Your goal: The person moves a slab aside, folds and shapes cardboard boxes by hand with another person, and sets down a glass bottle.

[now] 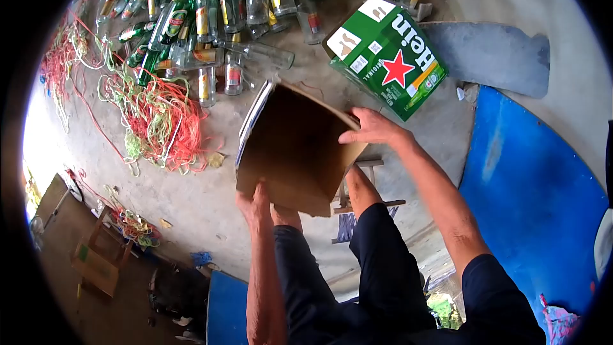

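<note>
1. Dark trouser legs (391,262) stand just on the person's side of the open cardboard box (290,153), which is held tilted above the floor, its mouth turned toward the viewer.
2. The left hand (254,203) is clamped on the box's near-left wall, thumb over the edge.
3. The right hand (375,129) is clamped on the box's right edge, thumb lapped over the rim.
4. Below the box, partly hidden by a leg, is a wooden frame (386,205).
5. Bare grey concrete floor (191,201), dusty and stained, spreads around and beneath the box.
6. Right of the box, a large blue board (530,185) bears a pale scuffed streak.
7. Left of the box, a tangle of red and pale green string (179,121) lies on the concrete.
8. Beyond the box to the right, a green printed carton (396,67) with a red star lies near a grey flat sheet (501,57).
9. Beyond the box to the left, many green and clear bottles (231,0) crowd the floor, some upright, others lying down.
</note>
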A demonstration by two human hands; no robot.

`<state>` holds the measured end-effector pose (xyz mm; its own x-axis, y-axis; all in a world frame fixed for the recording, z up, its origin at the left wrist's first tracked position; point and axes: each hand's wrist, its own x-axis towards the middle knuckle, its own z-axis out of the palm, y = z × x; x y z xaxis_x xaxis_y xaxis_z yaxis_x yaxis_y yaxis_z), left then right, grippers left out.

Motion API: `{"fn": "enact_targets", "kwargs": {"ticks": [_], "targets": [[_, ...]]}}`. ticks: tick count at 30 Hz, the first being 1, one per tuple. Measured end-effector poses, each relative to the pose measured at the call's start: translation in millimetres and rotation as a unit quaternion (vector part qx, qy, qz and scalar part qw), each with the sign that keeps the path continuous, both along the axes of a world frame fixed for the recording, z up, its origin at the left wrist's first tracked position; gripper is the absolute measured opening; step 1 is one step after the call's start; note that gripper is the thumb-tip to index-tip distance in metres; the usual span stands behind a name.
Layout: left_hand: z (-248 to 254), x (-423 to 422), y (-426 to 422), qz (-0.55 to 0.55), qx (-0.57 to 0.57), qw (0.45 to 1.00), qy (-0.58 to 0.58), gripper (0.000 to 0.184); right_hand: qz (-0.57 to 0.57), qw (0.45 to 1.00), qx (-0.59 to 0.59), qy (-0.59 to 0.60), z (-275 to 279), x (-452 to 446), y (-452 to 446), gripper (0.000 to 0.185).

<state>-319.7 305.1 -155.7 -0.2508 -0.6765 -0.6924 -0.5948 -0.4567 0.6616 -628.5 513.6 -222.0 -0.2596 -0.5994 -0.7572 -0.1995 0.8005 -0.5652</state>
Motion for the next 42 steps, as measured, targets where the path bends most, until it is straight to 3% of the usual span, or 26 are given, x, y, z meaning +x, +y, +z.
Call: {"fn": "enact_targets", "kwargs": {"ticks": [3, 4, 6, 9, 15, 19, 21, 27, 32, 35, 42], "targets": [[5.6, 22.5, 7.1, -0.005, -0.039, 0.999, -0.036, 0.019, -0.039, 0.996, -0.02, 0.071, -10.3, -24.6, -29.5, 0.07], [10.4, 26.7, 9.1, 0.009, -0.033, 0.998, -0.046, 0.019, -0.057, 0.984, 0.052, 0.159, -16.4, -31.7, -46.9, 0.067], [18.8, 25.2, 11.4, 0.04, -0.042, 0.997, -0.052, 0.017, 0.07, 0.917, 0.037, 0.39, -40.5, -44.7, -69.4, 0.066], [10.3, 44.1, 16.7, 0.03, -0.065, 0.994, -0.082, 0.015, 0.094, 0.864, 0.15, 0.471, -77.2, -69.4, -101.2, 0.078], [-3.4, 60.1, 24.3, 0.041, -0.1, 0.989, -0.101, 0.012, 0.25, 0.807, 0.277, 0.458, -117.0, -80.6, -117.1, 0.078], [-11.1, 55.7, 20.7, 0.029, -0.087, 0.989, -0.113, 0.012, 0.27, 0.839, 0.301, 0.364, -124.7, -93.5, -97.9, 0.057], [-9.8, 58.1, 17.5, 0.001, -0.082, 0.988, -0.128, 0.016, 0.283, 0.839, 0.235, 0.4, -113.1, -97.6, -74.4, 0.055], [-23.4, 50.9, 16.4, 0.007, -0.101, 0.99, -0.099, 0.018, 0.148, 0.851, 0.144, 0.483, -27.5, -116.5, -20.6, 0.049], [-25.5, 43.2, 7.7, 0.019, -0.081, 0.994, -0.066, 0.021, -0.09, 0.873, 0.135, 0.459, 16.0, -124.4, 54.8, 0.044], [-30.9, 46.7, 1.6, 0.008, -0.082, 0.994, -0.071, 0.023, -0.089, 0.839, 0.112, 0.525, 8.8, -124.5, 83.3, 0.041], [-38.8, 37.6, 0.3, -0.019, -0.063, 0.995, -0.072, 0.025, -0.061, 0.834, 0.098, 0.54, 49.6, -138.8, 130.1, 0.028]]}}
